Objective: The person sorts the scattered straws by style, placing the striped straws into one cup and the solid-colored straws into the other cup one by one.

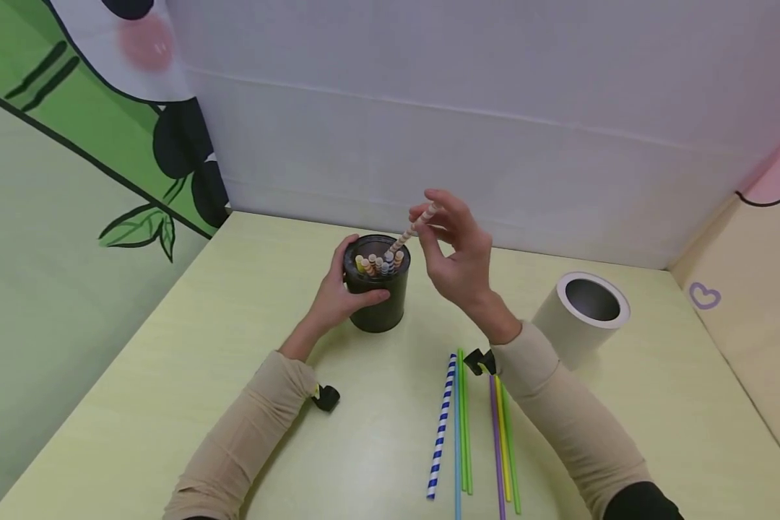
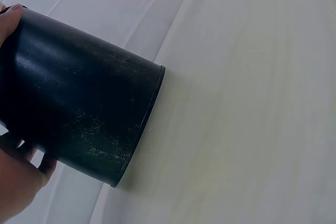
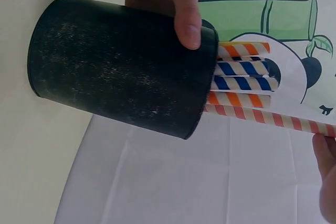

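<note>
My left hand (image 1: 334, 295) grips a black cylindrical cup (image 1: 382, 307) that stands on the table, its thumb across the near side. Inside, several striped paper straws (image 3: 247, 83), orange-and-white and blue-and-white, poke a little above the rim. Between thumb and fingers, my right hand (image 1: 460, 256) pinches the upper end of a red-and-white striped straw (image 3: 273, 119). This straw slants up and right from the cup, standing well above the others, and its lower end is hidden inside. The cup's side and base fill much of the left wrist view.
A white cylindrical container (image 1: 559, 328) with an open top stands at the right, behind my right forearm. On the table nearer me lie a blue-and-white striped straw (image 1: 440, 433) and several plain ones: light blue, green, purple (image 1: 497, 448) and yellow. A white sheet (image 1: 494, 87) hangs behind.
</note>
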Demonstrator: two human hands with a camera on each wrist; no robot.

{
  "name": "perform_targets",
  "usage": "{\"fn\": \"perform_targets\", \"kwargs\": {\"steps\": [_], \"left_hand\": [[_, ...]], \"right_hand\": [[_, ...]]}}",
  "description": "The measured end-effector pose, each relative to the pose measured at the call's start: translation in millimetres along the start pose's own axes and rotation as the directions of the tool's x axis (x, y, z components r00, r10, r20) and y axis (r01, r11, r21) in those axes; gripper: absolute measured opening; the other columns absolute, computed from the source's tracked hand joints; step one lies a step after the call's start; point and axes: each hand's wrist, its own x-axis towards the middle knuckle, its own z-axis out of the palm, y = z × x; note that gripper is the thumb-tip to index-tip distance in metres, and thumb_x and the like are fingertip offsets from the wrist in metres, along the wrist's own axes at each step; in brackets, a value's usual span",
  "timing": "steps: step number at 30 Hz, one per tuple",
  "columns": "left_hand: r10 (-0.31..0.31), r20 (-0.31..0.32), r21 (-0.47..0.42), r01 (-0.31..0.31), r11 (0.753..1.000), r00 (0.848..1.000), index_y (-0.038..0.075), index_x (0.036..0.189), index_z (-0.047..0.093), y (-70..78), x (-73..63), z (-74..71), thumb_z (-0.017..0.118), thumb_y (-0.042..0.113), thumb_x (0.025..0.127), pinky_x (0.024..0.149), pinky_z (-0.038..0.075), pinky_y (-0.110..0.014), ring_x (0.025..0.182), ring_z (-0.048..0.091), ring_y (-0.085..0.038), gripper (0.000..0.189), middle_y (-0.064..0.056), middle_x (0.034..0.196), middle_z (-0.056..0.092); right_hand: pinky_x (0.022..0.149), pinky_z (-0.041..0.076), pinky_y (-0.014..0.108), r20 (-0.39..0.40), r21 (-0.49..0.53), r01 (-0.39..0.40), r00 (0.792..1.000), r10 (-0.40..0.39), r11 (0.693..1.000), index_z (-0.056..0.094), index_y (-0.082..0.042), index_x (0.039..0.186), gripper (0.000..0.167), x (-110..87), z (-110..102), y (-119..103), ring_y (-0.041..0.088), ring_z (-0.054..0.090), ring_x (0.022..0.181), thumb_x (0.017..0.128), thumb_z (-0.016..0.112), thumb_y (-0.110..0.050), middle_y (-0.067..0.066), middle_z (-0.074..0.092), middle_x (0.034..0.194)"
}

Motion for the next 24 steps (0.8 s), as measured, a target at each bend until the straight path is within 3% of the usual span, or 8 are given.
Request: {"fn": "perform_targets", "kwargs": {"steps": [5,12,16,24], "left_hand": [[-0.001,0.000,0.007,0.001,1.000,1.000,0.021,0.152,0.017,-3.1,1.0,1.2,0.083,0.020,0.075,0.107,0.031,-0.052,0.128,0.043,-0.030,0.101,-0.014,0.142,0.044],[-0.005,-0.011,0.003,0.005,1.000,1.000,0.039,0.150,0.016,-35.5,13.7,2.9,0.085,0.029,0.073,0.108,0.030,-0.052,0.129,0.042,-0.026,0.103,-0.006,0.143,0.043],[0.021,-0.021,0.004,-0.021,1.000,1.000,0.044,0.147,0.017,-40.1,14.7,3.2,0.085,0.039,0.070,0.107,0.032,-0.051,0.128,0.043,-0.023,0.103,-0.003,0.141,0.045],[-0.008,0.010,-0.016,0.008,1.000,1.000,0.024,0.152,0.016,-4.6,1.7,1.1,0.081,0.022,0.076,0.106,0.033,-0.050,0.129,0.042,-0.027,0.100,-0.011,0.143,0.042]], "right_hand": [[0.077,0.057,0.034,0.055,-0.043,-0.054,0.997,0.057,0.998,0.052,0.003,0.122,0.035,-11.6,2.4,11.3,0.031,0.069,0.085,0.088,0.061,0.008,0.020,0.068,0.095],[0.076,0.057,0.036,0.133,-0.092,-0.112,0.983,0.124,0.989,0.053,0.003,0.123,0.039,-28.0,5.2,24.7,0.033,0.069,0.086,0.086,0.061,0.014,0.021,0.068,0.097],[0.077,0.057,0.038,0.195,-0.144,-0.131,0.968,0.158,0.981,0.053,0.004,0.124,0.041,-35.5,6.6,29.2,0.033,0.069,0.088,0.085,0.060,0.016,0.023,0.069,0.099],[0.081,0.055,0.032,0.329,-0.223,-0.188,0.909,0.255,0.957,0.054,-0.008,0.131,0.043,-44.4,6.5,34.1,0.022,0.069,0.093,0.090,0.058,0.005,0.012,0.071,0.103]]}}
